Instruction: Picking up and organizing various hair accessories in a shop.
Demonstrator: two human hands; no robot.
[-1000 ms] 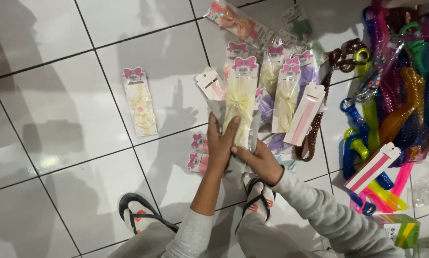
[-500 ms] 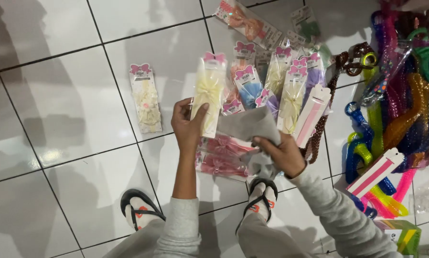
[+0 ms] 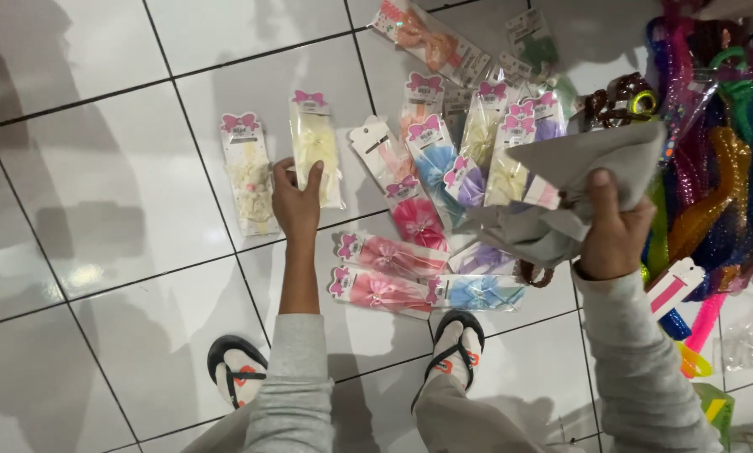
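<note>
My left hand point(image 3: 296, 201) rests on the lower part of a pale yellow bow packet point(image 3: 316, 147) lying flat on the white tiled floor point(image 3: 108, 193), fingers curled over its edge. A cream bow packet point(image 3: 249, 174) lies just left of it. My right hand point(image 3: 613, 228) grips a crumpled grey plastic bag point(image 3: 571, 184) lifted above the floor. Between my hands lie several bow packets: pink ones point(image 3: 385, 273), a blue one point(image 3: 475, 292), a red one point(image 3: 416, 220).
More bow packets point(image 3: 511, 138) fan out at the top, with an orange one point(image 3: 427, 38) farther back. A heap of bright coiled and plastic hair items point(image 3: 720, 168) fills the right side. My sandalled feet point(image 3: 236, 369) stand at the bottom.
My left hand carried the yellow packet leftward and laid it down beside the cream one. My right hand lifted the grey bag up and to the right, uncovering the pink and blue packets.
</note>
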